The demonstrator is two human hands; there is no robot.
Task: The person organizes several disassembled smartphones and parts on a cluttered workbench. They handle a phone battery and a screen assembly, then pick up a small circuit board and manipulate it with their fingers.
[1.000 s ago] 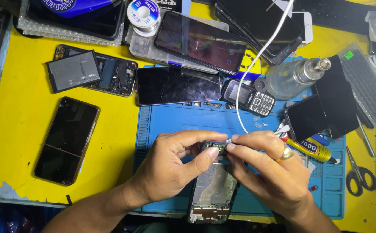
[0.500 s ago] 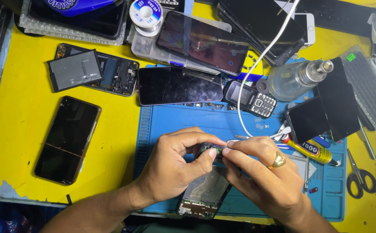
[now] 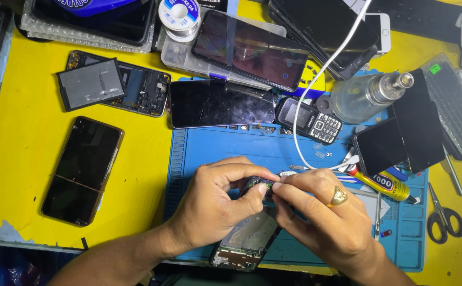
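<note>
An opened phone body [image 3: 244,238] with its insides showing lies on the blue work mat [image 3: 215,148] near the front edge. My left hand [image 3: 215,204] grips its upper end between thumb and fingers. My right hand [image 3: 326,222], with a gold ring on one finger, pinches the same upper end from the right. The fingertips of both hands meet there and hide what lies between them. A white cable [image 3: 316,90] runs down from the top to just above my hands.
Several phones and cracked screens lie on the yellow table [image 3: 24,137]: a black phone [image 3: 82,169] at left, a keypad phone [image 3: 310,119], a clear spray bottle [image 3: 366,95], a glue tube [image 3: 382,182], scissors [image 3: 443,220] at right, a solder spool [image 3: 179,13].
The phone body has shifted and tilted slightly under my hands. Both hands stay pinched at its upper end, with small finger movements.
</note>
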